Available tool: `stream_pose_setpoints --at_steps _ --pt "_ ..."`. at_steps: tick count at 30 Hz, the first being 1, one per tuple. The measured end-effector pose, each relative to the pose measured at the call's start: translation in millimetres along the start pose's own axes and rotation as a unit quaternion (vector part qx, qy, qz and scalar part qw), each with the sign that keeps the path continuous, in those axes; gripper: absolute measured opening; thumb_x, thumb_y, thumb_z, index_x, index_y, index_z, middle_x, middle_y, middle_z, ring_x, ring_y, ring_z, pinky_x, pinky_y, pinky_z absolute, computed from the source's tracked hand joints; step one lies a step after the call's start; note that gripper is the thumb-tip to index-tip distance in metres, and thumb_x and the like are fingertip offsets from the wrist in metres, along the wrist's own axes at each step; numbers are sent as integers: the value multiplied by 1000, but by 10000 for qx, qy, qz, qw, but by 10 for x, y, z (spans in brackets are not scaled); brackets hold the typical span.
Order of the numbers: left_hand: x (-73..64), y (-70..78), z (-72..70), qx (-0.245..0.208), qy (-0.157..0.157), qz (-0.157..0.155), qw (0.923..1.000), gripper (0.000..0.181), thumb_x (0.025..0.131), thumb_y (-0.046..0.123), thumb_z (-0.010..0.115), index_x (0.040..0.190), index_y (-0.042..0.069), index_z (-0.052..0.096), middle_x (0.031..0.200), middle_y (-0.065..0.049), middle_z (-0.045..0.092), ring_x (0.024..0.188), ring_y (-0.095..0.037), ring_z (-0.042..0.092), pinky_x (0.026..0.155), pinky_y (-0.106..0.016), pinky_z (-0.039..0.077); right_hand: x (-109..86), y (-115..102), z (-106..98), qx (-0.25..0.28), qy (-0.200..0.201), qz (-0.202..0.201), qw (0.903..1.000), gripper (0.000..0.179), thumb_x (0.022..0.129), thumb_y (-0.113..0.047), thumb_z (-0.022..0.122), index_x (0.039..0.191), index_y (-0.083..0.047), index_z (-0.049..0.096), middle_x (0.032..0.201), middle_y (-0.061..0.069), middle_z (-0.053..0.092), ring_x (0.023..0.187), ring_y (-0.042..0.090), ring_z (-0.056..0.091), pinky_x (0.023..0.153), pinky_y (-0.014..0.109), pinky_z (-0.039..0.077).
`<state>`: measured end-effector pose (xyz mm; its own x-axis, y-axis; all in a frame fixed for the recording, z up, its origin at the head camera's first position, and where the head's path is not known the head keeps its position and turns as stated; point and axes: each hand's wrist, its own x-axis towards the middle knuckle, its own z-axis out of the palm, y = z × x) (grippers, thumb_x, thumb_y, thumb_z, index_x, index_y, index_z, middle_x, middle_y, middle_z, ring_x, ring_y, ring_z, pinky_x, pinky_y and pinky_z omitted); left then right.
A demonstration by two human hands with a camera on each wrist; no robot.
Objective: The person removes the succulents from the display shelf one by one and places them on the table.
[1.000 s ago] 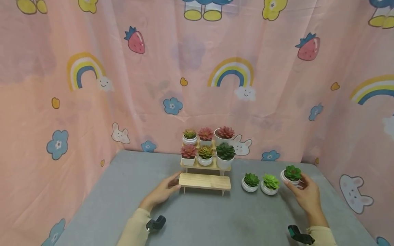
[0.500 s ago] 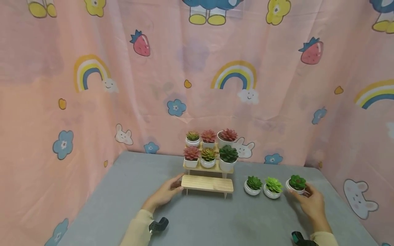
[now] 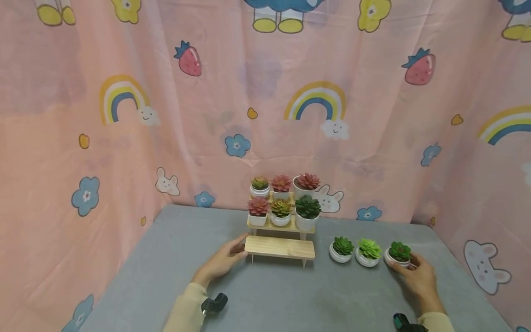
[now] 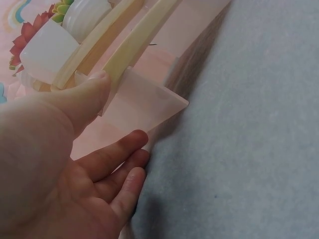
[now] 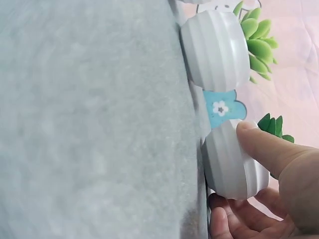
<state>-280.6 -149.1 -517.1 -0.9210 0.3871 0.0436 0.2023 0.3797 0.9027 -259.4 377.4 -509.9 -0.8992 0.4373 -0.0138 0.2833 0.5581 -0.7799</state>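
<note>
In the head view, my right hand [image 3: 421, 276] grips a small white ribbed pot with a dark green succulent [image 3: 400, 251], the rightmost of three in a row. Thumb and fingers lie on opposite sides of the pot [image 5: 229, 162] in the right wrist view, its base close against the grey tabletop. To its left stand a light green potted succulent [image 3: 368, 249] and a dark green one [image 3: 342, 246]. My left hand [image 3: 220, 263] touches the left end of a tiered wooden plant stand [image 3: 280, 247]; its thumb [image 4: 92, 92] rests at the board's edge, other fingers loosely extended beside the translucent leg [image 4: 139, 102].
Red, yellow-green and dark green potted succulents, such as the large dark green one [image 3: 308, 210], fill the stand's upper two tiers. The lowest tier is bare wood. A grey table [image 3: 290, 299] backs onto a pink patterned curtain [image 3: 265, 152].
The right hand has lowered its potted succulent a little, into line with the other two. The left hand stays at the stand's end. The head view has shifted slightly.
</note>
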Motion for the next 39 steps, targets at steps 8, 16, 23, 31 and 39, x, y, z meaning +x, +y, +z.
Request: stream_pose_setpoints --at_steps 8,16,23,31,39 --pt "14 -33 1 74 -6 131 9999 59 105 24 55 159 13 34 146 -28 53 137 -44 51 114 -60 40 16 5 40 -46 59 -72 9999 78 92 -23 73 147 16 34 145 43 39 130 55 46 108 63 41" --pt "14 -35 19 35 -21 140 9999 59 105 22 55 159 12 33 144 -27 55 135 -44 52 114 -60 41 0 47 50 -164 23 -93 9998 77 93 -22 70 147 18 32 140 43 41 123 53 48 104 63 43" --pt "13 -21 11 31 8 113 9999 59 105 22 55 159 12 33 143 -28 55 135 -44 52 114 -60 40 33 40 60 -297 -109 -57 9995 82 93 -28 69 149 17 29 138 43 42 116 48 49 96 60 45" --pt "19 -22 23 -3 -1 125 9999 59 105 21 55 159 10 32 144 -28 54 136 -44 52 114 -59 40 36 15 -1 -277 -376 62 9989 95 95 -35 67 155 14 12 139 44 37 118 49 46 95 60 44" --pt "-1 -23 14 68 -7 196 9998 59 106 25 54 159 9 32 145 -29 53 136 -46 51 114 -60 41 2 -115 -128 -318 -557 59 9979 101 97 -41 63 158 9 0 151 47 20 138 60 28 111 70 33"
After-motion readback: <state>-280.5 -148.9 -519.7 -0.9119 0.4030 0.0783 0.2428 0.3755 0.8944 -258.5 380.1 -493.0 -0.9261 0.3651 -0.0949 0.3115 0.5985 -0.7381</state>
